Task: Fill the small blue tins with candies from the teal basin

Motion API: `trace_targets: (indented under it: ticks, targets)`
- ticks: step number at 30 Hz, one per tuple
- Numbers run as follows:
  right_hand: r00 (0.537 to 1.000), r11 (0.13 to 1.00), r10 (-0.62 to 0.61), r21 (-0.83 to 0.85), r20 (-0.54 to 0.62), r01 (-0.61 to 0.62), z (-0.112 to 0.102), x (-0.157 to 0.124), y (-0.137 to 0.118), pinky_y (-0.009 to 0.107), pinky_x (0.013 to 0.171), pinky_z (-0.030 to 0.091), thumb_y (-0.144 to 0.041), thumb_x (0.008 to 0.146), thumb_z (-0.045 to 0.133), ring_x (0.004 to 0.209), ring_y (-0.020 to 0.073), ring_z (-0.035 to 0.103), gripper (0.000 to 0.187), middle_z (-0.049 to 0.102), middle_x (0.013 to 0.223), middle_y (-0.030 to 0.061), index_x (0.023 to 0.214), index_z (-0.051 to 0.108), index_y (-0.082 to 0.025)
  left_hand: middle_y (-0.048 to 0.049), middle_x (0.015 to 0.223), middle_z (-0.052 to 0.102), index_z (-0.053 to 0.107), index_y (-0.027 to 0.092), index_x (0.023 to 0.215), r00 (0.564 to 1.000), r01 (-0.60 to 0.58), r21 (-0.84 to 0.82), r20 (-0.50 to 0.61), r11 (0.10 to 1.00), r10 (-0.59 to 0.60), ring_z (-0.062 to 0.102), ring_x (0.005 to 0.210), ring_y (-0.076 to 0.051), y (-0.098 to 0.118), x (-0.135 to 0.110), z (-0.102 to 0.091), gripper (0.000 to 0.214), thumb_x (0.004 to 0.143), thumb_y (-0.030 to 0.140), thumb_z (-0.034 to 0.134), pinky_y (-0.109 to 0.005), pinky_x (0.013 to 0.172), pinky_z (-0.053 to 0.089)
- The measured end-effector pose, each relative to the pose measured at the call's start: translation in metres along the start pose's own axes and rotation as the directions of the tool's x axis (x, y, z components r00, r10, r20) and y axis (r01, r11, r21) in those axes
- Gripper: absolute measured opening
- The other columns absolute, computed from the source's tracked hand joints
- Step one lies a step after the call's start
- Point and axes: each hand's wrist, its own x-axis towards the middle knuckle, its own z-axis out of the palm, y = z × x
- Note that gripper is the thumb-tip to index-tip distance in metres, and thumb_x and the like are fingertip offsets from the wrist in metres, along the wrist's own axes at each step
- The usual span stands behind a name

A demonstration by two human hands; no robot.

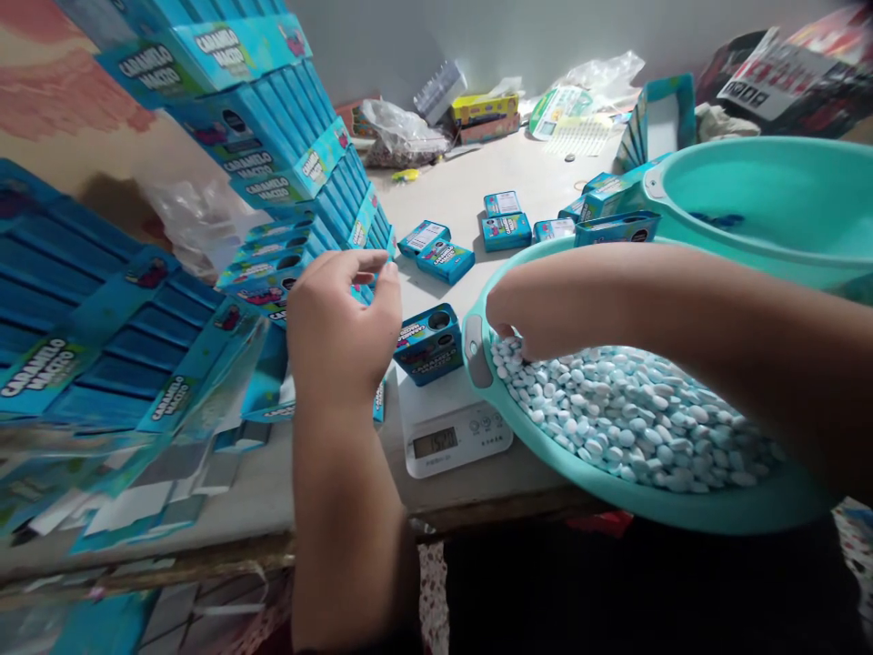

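Observation:
My left hand (345, 318) hovers just left of the kitchen scale, fingers loosely bent with a gap between thumb and forefinger; I see nothing held. On the white scale (460, 441) an opened blue candy box (431, 346) stands upright, a round hole in its top. The scale's display is lit. To the right, my right hand (518, 314) reaches into a turquoise basin (546, 455), its fingers curled into small white and pale blue candies (627, 414). The fingertips are partly hidden among them.
Tall stacks of filled display boxes (273, 136) rise at the left. Small closed boxes (446, 259) lie beyond the scale. A second turquoise basin (770, 182) stands at the back right. Plastic bags (402, 132) and packaging line the wall.

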Motion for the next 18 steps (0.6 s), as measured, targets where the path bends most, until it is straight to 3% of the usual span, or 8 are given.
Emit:
trace_targets:
  ticks: [3, 7, 14, 18]
  targets:
    - [0.999, 0.998, -0.045, -0.05, 0.001, 0.045, -0.0031, -0.0011, -0.0031, 0.039, 0.069, 0.044, -0.017, 0.071, 0.072, 0.079, 0.0254, 0.067, 0.018, 0.072, 0.081, 0.009, 0.088, 0.076, -0.016, -0.0033, 0.1, 0.072, 0.07, 0.024, 0.097, 1.0, -0.003, -0.007, 0.001, 1.0, 0.003, 0.067, 0.092, -0.02, -0.0021, -0.0003, 0.0013, 0.018, 0.089, 0.031, 0.056, -0.036, 0.088, 0.054]
    - [1.0, 1.0, 0.001, -0.013, 0.03, 0.0, -0.0071, -0.0026, -0.0071, 0.038, 0.074, 0.042, -0.014, 0.072, 0.069, 0.086, 0.023, 0.065, 0.005, 0.072, 0.079, 0.0076, 0.073, 0.073, -0.011, -0.0041, 0.102, 0.072, 0.07, 0.024, 0.099, 0.999, -0.034, -0.02, -0.005, 0.999, 0.034, 0.066, 0.093, -0.02, -0.0079, -0.0011, 0.0031, 0.02, 0.091, 0.032, 0.055, -0.037, 0.088, 0.054]
    - [0.997, 0.999, -0.043, 0.014, 0.058, 0.042, -0.0011, 0.0023, 0.0002, 0.038, 0.072, 0.042, -0.017, 0.074, 0.068, 0.087, 0.0224, 0.063, 0.012, 0.073, 0.083, 0.0088, 0.063, 0.069, -0.012, -0.0048, 0.103, 0.073, 0.07, 0.023, 0.1, 0.999, -0.04, -0.03, 0.015, 0.999, 0.04, 0.066, 0.094, -0.02, -0.008, -0.0012, 0.0019, 0.02, 0.09, 0.031, 0.054, -0.035, 0.089, 0.053]
    - [0.998, 1.0, 0.014, -0.017, 0.06, -0.013, -0.0058, 0.0001, -0.0021, 0.038, 0.072, 0.039, -0.017, 0.075, 0.065, 0.085, 0.0213, 0.061, 0.014, 0.071, 0.077, 0.0084, 0.063, 0.069, -0.012, -0.0053, 0.103, 0.072, 0.07, 0.021, 0.101, 0.999, -0.045, -0.043, 0.015, 0.998, 0.045, 0.067, 0.094, -0.02, -0.0073, -0.0013, 0.0012, 0.021, 0.091, 0.03, 0.054, -0.035, 0.09, 0.052]
